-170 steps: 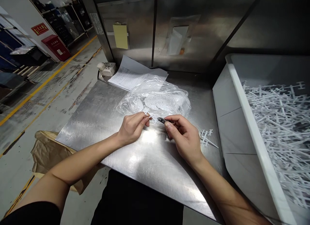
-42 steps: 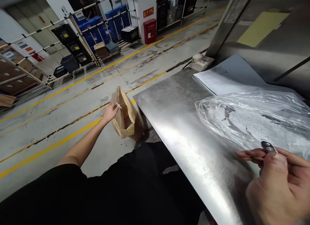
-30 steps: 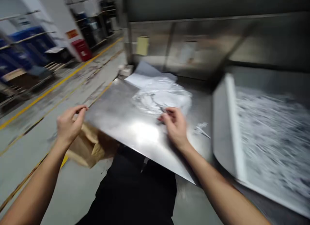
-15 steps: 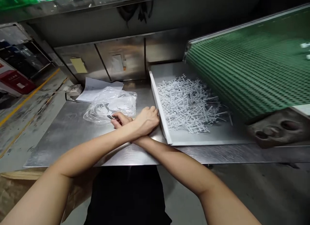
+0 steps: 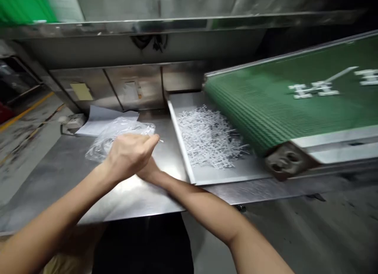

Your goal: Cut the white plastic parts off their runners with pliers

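Note:
My left hand is closed in a fist above the steel table, crossed over my right wrist. A thin white plastic piece pokes out past its thumb. My right hand lies behind and below it, its fingers hidden, so whatever it grips does not show. Just behind both hands is a crumpled clear plastic bag. To their right stands a shallow white tray with a heap of small, thin white plastic pieces.
A green conveyor belt slopes over the tray's right side, carrying several white plastic parts. White papers and a power socket block lie at the back left. A metal shelf edge crosses overhead.
My left hand has left the tray's edge, moving left and closing with a white piece in it. The dark slim tool in my right hand is now hidden. My view has shifted right.

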Demonstrator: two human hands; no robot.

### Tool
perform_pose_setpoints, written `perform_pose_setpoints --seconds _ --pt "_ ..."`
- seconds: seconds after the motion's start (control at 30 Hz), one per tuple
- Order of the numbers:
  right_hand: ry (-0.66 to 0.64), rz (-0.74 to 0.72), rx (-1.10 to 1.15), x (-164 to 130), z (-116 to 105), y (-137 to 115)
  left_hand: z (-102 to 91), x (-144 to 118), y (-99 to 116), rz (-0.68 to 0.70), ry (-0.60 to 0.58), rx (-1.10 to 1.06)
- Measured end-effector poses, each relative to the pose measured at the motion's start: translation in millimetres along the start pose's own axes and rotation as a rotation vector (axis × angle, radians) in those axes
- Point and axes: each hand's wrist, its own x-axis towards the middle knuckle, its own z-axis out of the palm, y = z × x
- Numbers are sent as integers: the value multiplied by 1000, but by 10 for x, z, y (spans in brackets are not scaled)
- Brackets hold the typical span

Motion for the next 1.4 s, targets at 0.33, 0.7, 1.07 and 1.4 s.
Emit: perform_pose_setpoints --seconds 0.33,0.7,1.07,1.4 --pt "37 79 520 140 -94 222 -140 -877 -257 -454 203 -517" --pt "174 14 475 43 -230 96 585 -995 -378 -483 120 -567" --pt "189 -96 66 -65 -232 206 642 -1085 -379 -222 6 -53" --pt "80 2 269 27 -312 112 581 -1193 -440 -337 146 -333"
